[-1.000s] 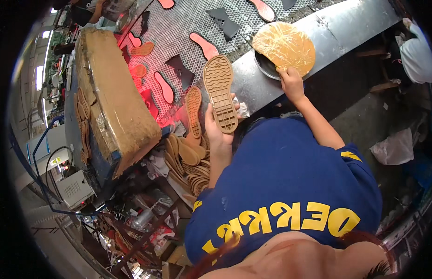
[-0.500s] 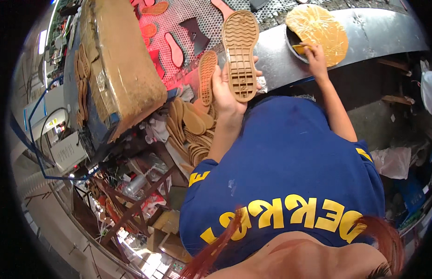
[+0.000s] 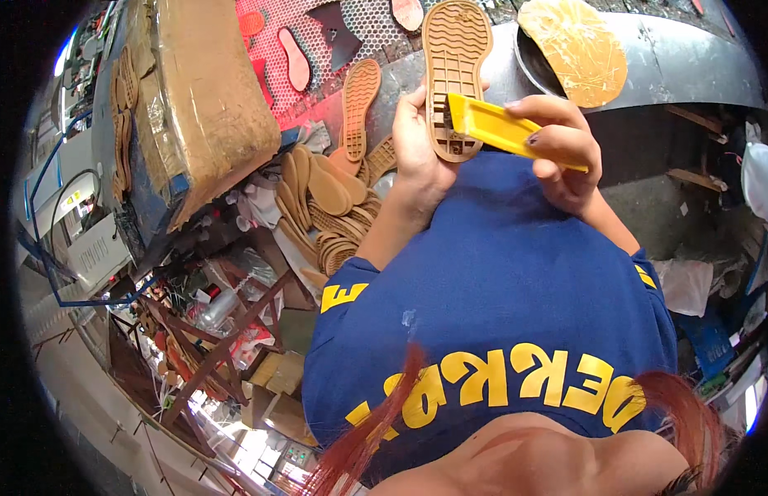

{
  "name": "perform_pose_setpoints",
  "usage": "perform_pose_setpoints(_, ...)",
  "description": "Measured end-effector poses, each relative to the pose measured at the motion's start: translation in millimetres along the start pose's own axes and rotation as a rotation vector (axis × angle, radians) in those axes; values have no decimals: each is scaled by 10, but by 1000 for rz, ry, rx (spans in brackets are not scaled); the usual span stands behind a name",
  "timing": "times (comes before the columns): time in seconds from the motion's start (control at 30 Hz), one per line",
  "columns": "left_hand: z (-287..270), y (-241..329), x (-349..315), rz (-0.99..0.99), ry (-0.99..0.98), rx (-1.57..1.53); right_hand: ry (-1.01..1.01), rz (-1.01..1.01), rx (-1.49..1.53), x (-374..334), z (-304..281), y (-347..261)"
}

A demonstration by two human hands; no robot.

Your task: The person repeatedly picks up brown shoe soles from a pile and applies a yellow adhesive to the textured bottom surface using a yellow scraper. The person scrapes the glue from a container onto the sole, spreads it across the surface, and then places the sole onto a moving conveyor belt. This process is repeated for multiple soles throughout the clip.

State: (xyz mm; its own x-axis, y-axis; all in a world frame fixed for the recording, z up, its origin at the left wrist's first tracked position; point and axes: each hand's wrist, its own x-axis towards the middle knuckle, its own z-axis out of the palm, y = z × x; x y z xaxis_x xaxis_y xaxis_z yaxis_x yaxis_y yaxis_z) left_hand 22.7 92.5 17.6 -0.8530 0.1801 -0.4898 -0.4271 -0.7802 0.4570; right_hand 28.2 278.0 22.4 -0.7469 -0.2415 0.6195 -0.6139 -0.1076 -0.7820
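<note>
My left hand (image 3: 421, 149) is closed around a tan rubber shoe sole (image 3: 457, 50). The sole stands nearly upright, and its grooved tread with a square grid shows. In my right hand (image 3: 570, 149) is a yellow flat plastic tool (image 3: 504, 130), gripped between thumb and fingers. Its wide end overlaps the lower part of the sole; whether they touch, I cannot tell. Beyond that hand, a dark bowl (image 3: 534, 62) sits partly covered by a yellowish disc (image 3: 578, 54) streaked with dried strands.
Left of my left hand, another tan sole (image 3: 359, 107) lies at the bench edge, above a pile of soles (image 3: 330, 207). A large cardboard box (image 3: 210, 83) stands further left. Pink insoles (image 3: 295, 59) lie on a perforated, red-lit surface (image 3: 367, 21). A metal strip (image 3: 690, 54) edges the bench.
My right hand has left the bowl and come left and nearer, bringing the yellow tool to the sole. My left hand has shifted slightly right with the sole.
</note>
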Motion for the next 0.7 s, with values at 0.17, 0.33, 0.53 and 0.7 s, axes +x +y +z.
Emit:
perform_pose_setpoints(0.17, 65, 3, -119, -16, -30, -29, -8, 34, 12, 19, 80, -23)
perform_pose_setpoints(0.33, 0, -38, -133, 21, -53, -9, -55, 48, 37, -61, 133, -39)
perform_pose_setpoints(0.53, 48, 14, -192, -6, -17, 46, -114, 106, 178, -90, 78, -102)
perform_pose_setpoints(0.7, 68, 23, -231, -70, -30, 62, -150, 128, 269, -119, 16, -94)
